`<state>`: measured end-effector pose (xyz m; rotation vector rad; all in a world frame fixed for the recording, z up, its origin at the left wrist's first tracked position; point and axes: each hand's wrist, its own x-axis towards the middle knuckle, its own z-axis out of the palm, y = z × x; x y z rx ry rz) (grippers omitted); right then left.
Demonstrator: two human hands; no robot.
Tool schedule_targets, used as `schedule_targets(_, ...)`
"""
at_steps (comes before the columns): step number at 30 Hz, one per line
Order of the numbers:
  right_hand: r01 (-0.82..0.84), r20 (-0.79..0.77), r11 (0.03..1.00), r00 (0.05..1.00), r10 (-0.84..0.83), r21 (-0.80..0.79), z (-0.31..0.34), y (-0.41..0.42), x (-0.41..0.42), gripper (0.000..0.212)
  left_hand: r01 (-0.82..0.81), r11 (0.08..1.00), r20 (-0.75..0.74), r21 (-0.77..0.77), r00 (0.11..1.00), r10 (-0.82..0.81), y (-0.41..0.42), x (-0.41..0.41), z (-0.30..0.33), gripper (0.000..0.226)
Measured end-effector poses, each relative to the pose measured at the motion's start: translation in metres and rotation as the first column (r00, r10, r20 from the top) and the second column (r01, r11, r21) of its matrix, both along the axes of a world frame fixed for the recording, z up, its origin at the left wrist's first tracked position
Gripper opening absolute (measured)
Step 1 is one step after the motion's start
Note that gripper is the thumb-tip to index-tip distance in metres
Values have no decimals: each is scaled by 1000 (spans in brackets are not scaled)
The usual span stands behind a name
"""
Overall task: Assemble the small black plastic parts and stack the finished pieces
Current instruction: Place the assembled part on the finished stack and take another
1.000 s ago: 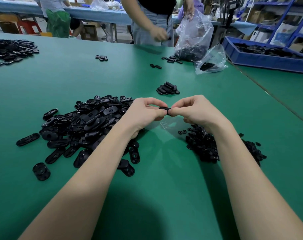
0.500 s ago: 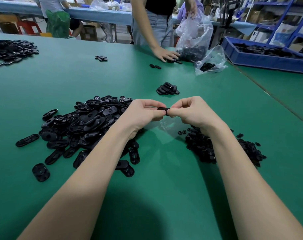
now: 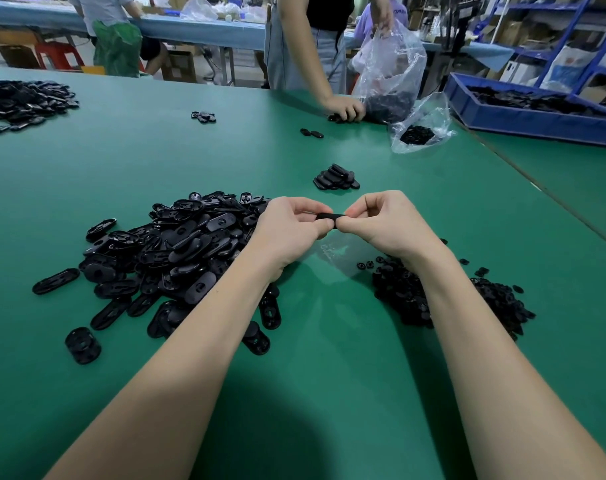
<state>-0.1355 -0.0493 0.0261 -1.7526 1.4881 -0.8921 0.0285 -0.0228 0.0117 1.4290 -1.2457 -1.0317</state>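
Note:
My left hand [image 3: 287, 230] and my right hand [image 3: 388, 223] meet above the green table [image 3: 329, 358] and pinch one small black oval part [image 3: 330, 216] between their fingertips, each at one end. A big pile of black oval shells [image 3: 170, 251] lies to the left of my hands. A heap of smaller black pieces [image 3: 408, 292] lies under and right of my right wrist. A short stack of finished pieces [image 3: 336, 177] sits just beyond my hands.
Across the table another person's hand [image 3: 344, 107] rests on parts beside a clear plastic bag [image 3: 389, 71]; a second bag [image 3: 421, 128] lies nearby. A blue bin [image 3: 523, 116] stands far right. More parts [image 3: 21, 100] lie far left, with small clusters [image 3: 203, 116] mid-table.
My hands have stayed together on the same part, shifting very little. The other person's hand dropped from their waist to the table by the bag.

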Motion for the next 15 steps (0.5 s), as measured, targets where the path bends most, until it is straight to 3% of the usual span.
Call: schedule_targets(15,-38,118,997,993,30,70,-2,5,-1,11,101,995,-118,-11,988,-102,1,9,-1,13)
